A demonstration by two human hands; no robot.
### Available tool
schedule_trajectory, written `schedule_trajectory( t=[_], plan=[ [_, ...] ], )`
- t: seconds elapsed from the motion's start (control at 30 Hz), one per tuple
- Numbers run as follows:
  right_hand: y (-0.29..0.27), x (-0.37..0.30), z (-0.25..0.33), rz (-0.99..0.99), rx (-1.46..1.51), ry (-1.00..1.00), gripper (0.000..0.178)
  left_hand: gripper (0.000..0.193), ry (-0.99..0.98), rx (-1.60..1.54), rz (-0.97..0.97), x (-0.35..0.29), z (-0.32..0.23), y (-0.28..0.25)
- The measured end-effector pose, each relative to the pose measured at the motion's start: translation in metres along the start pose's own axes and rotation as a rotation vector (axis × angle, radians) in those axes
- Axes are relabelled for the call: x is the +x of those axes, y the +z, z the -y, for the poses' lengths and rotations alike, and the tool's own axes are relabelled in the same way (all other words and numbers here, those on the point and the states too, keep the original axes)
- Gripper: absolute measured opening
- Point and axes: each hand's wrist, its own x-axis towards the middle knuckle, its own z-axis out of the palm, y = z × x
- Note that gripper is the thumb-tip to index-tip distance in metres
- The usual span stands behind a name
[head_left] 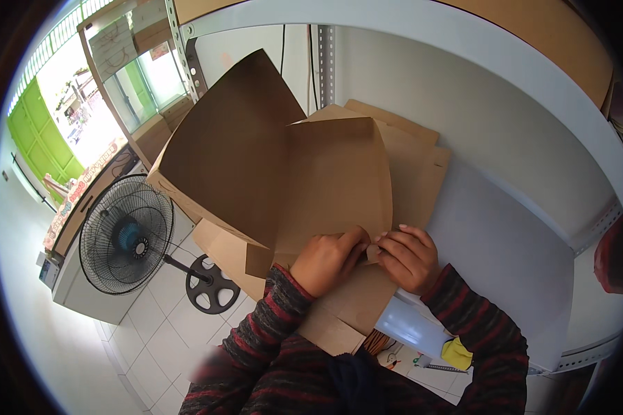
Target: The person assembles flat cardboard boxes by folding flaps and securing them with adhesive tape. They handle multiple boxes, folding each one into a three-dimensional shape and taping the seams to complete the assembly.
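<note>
One black pedestal fan with a round wire grille (126, 235) stands on the white tiled floor (166, 346) at your far left, well apart from your work. One partly folded brown cardboard box (284, 173) rises in front of you, above a stack of flat brown cardboard blanks (415, 173); you cannot count the blanks exactly, though at least two edges show. The stack lies on one white shelf board (498, 242), under one upper white shelf rail (464, 41).

Your left hand (329, 259) has its fingers curled together, pressed onto the box's lower edge. Your right hand (408, 257) sits just beside it, touching it; fingers bent and close together, tips pinching a small brown flap (372, 253) between the two hands. Both grips clamp on cardboard.

Box position: centre, its base near your chest, over the shelf's front edge. Long axis runs from lower right to upper left; its darker open panels point up and left, tilted away from you.

One small yellow object (457, 353) lies below the shelf at the lower right; you cannot tell its kind.
</note>
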Motion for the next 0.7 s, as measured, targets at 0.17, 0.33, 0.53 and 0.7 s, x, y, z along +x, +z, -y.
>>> schedule_trajectory(
  t=[0.17,0.33,0.53,0.7],
  plan=[
    [-0.0002,0.002,0.0,0.0,-0.008,-0.032,0.004,0.006,-0.003,-0.012,-0.009,0.0004,-0.0001,0.0021],
    [-0.0012,0.0038,0.0001,0.0,0.021,-0.045,0.006,0.005,0.009,-0.047,-0.017,0.0001,0.0003,0.0005],
    [0.0001,0.0051,-0.0002,-0.009,0.057,-0.04,0.005,0.006,-0.143,-0.182,0.057,0.0039,-0.0003,0.0],
    [-0.001,0.0069,-0.0004,-0.021,0.093,-0.05,0.005,0.01,-0.256,-0.427,0.121,0.0042,0.0076,0.0037]
  ],
)
